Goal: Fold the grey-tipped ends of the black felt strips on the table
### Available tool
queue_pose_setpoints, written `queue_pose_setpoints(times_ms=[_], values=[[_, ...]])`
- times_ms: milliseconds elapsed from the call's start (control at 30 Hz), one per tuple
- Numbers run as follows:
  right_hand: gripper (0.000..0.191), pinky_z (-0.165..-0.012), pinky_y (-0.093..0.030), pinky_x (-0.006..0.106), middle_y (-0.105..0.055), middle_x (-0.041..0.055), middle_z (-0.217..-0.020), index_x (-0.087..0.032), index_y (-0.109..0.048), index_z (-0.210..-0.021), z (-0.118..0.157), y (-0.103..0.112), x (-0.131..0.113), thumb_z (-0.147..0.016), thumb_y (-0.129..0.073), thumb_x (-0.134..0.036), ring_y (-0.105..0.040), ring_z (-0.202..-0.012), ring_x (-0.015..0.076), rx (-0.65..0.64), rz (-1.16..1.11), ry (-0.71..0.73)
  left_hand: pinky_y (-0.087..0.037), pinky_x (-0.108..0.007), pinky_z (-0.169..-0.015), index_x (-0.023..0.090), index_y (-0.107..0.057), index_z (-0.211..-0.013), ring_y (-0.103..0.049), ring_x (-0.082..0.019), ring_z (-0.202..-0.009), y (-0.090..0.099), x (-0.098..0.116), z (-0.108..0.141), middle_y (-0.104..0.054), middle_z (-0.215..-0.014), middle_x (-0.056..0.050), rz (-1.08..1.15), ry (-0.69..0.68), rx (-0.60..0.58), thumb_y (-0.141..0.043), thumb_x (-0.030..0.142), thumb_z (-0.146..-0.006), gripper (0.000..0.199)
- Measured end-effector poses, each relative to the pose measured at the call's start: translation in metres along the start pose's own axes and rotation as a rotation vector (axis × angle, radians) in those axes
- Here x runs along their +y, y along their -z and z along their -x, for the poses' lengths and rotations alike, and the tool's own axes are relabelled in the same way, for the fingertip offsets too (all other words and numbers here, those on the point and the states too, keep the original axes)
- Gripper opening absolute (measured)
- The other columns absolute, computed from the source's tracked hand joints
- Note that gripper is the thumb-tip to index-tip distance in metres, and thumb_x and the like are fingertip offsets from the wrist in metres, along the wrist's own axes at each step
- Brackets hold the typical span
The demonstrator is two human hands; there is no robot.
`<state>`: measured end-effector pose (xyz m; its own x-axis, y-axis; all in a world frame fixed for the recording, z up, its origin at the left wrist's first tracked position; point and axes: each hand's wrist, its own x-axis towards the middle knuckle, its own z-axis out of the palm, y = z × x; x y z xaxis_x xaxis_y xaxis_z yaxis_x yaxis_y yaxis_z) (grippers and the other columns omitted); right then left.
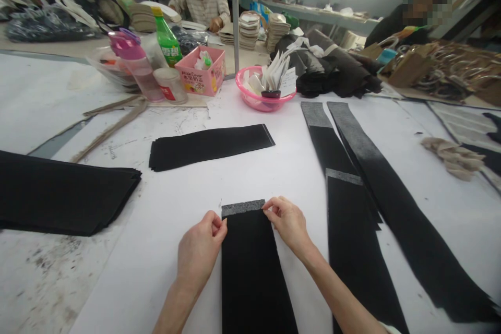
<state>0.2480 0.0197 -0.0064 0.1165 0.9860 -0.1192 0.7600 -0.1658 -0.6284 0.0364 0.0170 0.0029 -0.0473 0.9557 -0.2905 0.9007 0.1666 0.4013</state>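
Observation:
A black fabric strip [250, 266] with a speckled grey band across its far end lies in front of me on the white tabletop [188, 188]. My left hand [201, 242] is closed in a pinch at its left edge, just below the grey band. At the strip's far right corner, my right hand [287, 222] pinches the edge between thumb and fingers. Right of that hand lies another black strip [356, 250] with a thin grey band. Beyond it are long black strips [407, 224] with wider grey ends, overlapping one another.
A stack of black pieces [58, 193] lies at left, a smaller stack [211, 146] ahead. Behind stand a pink basket [266, 103] of papers, a pink box [201, 73], a pink bottle [136, 68] and a green bottle [167, 39]. Two people [203, 2] sit across the table.

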Motion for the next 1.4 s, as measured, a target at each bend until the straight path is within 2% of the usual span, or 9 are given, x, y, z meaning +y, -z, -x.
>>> queue_pose_setpoints(times_ms=[67,167,300,600,733,833,967,1233,1400], values=[[0.011,-0.058,-0.035,0.022,-0.057,-0.0065,-0.069,-0.029,-0.067,-0.080,-0.001,0.000,0.002,-0.083,-0.059,-0.021,-0.056,-0.062,0.0111,-0.005,-0.006,0.002,-0.032,-0.026,-0.053,0.023,-0.054,-0.087,-0.054,-0.014,-0.057,-0.005,0.002,0.004,-0.062,-0.068,0.004,-0.085,-0.065,0.095,-0.044,0.035,-0.092,0.017],[0.011,-0.058,-0.035,0.022,-0.058,-0.0061,-0.070,-0.029,-0.068,-0.080,-0.001,-0.001,0.004,-0.083,-0.060,-0.022,-0.056,-0.063,0.0114,-0.005,-0.017,0.000,-0.041,-0.030,-0.072,0.022,-0.054,-0.114,-0.059,-0.020,-0.088,-0.014,0.004,0.005,-0.063,-0.101,-0.005,-0.233,-0.355,0.266,-0.044,0.018,-0.092,0.024],[0.009,-0.058,-0.035,0.023,-0.059,-0.0061,-0.071,-0.030,-0.069,-0.082,0.000,-0.001,0.004,-0.084,-0.062,-0.025,-0.056,-0.062,0.0117,-0.001,0.004,0.020,-0.040,-0.036,-0.086,0.025,-0.051,-0.127,-0.052,-0.023,-0.107,-0.019,0.004,0.001,-0.057,-0.119,-0.007,-0.351,-0.683,0.240,-0.048,0.010,-0.090,0.041],[0.008,-0.060,-0.037,0.023,-0.063,-0.0061,-0.079,-0.030,-0.068,-0.085,-0.001,0.010,0.018,-0.090,-0.062,-0.032,-0.058,-0.066,0.0122,-0.007,0.028,0.141,-0.042,-0.037,-0.077,0.024,-0.048,-0.132,-0.052,-0.023,-0.101,-0.017,0.005,-0.002,-0.056,-0.117,-0.008,-0.474,-0.702,0.209,-0.049,0.007,-0.088,0.047],[0.016,-0.060,-0.038,0.025,-0.063,-0.0030,-0.081,-0.025,-0.066,-0.084,0.002,0.010,0.011,-0.094,-0.056,-0.031,-0.058,-0.068,0.0138,0.117,0.137,0.169,-0.042,-0.037,-0.076,0.024,-0.049,-0.131,-0.052,-0.023,-0.101,-0.018,0.005,-0.001,-0.056,-0.117,-0.008,-0.470,-0.707,0.229,-0.050,0.007,-0.088,0.046],[0.006,-0.071,-0.040,0.027,-0.064,0.0005,-0.096,-0.024,-0.065,-0.096,0.008,0.001,-0.001,-0.092,-0.060,-0.024,-0.058,-0.087,0.0172,0.170,0.227,0.368,-0.042,-0.037,-0.075,0.025,-0.050,-0.130,-0.052,-0.024,-0.100,-0.018,0.005,-0.001,-0.057,-0.115,-0.008,-0.472,-0.712,0.253,-0.049,0.007,-0.088,0.046],[0.014,-0.078,-0.039,0.034,-0.063,0.0033,-0.109,-0.023,-0.064,-0.105,0.016,-0.014,-0.001,-0.092,-0.060,-0.020,-0.054,-0.097,0.0210,0.139,0.341,0.587,-0.044,-0.038,-0.076,0.025,-0.050,-0.130,-0.053,-0.025,-0.100,-0.017,0.003,-0.002,-0.058,-0.114,-0.008,-0.444,-0.721,0.272,-0.050,0.008,-0.087,0.045],[0.017,-0.085,-0.038,0.036,-0.062,0.0046,-0.109,-0.026,-0.065,-0.108,0.021,-0.024,0.008,-0.093,-0.059,-0.020,-0.050,-0.104,0.0224,0.203,0.298,0.553,-0.041,-0.037,-0.096,0.016,-0.056,-0.122,-0.049,-0.024,-0.112,-0.020,-0.022,-0.001,-0.057,-0.122,-0.008,-0.326,-0.822,0.301,-0.052,0.010,-0.088,0.035],[0.009,-0.079,-0.039,0.033,-0.063,0.0019,-0.096,-0.027,-0.069,-0.093,0.013,-0.011,0.009,-0.086,-0.069,-0.022,-0.053,-0.093,0.0206,0.176,0.209,0.460,-0.043,-0.037,-0.092,0.017,-0.057,-0.119,-0.051,-0.024,-0.113,-0.015,-0.021,-0.004,-0.056,-0.122,-0.010,-0.323,-0.813,0.290,-0.053,0.010,-0.088,0.032]])
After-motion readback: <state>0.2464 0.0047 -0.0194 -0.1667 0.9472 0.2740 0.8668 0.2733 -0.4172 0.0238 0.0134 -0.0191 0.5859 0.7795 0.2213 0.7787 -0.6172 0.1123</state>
